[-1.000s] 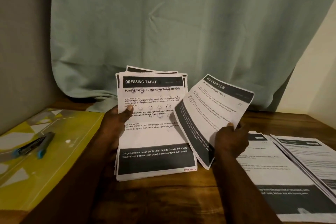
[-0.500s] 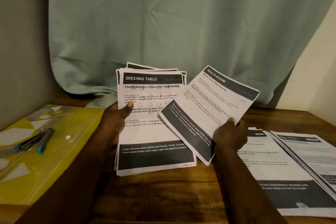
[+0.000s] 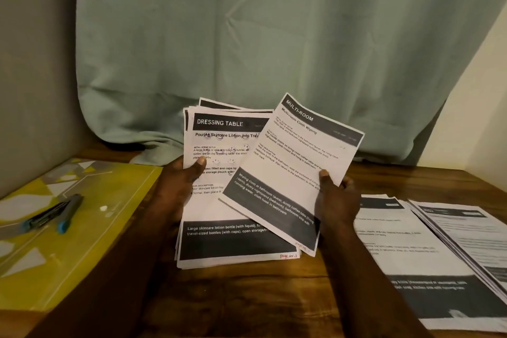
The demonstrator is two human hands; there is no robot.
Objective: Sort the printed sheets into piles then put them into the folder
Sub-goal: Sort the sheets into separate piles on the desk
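White stack (image 3: 225,241) gripped by left hand (image 3: 178,186), thumb on front; tilted sheet (image 3: 296,162) pinched by right hand (image 3: 336,200)

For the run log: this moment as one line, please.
left hand: holds DRESSING TABLE stack | right hand: holds MULTI-ROOM sheet | sorted piles: on table, right

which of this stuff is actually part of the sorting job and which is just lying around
Part of the job: stack in the left hand, MULTI-ROOM sheet in the right hand, two piles on the table, yellow folder.
Lying about: two pens on the folder, green curtain.
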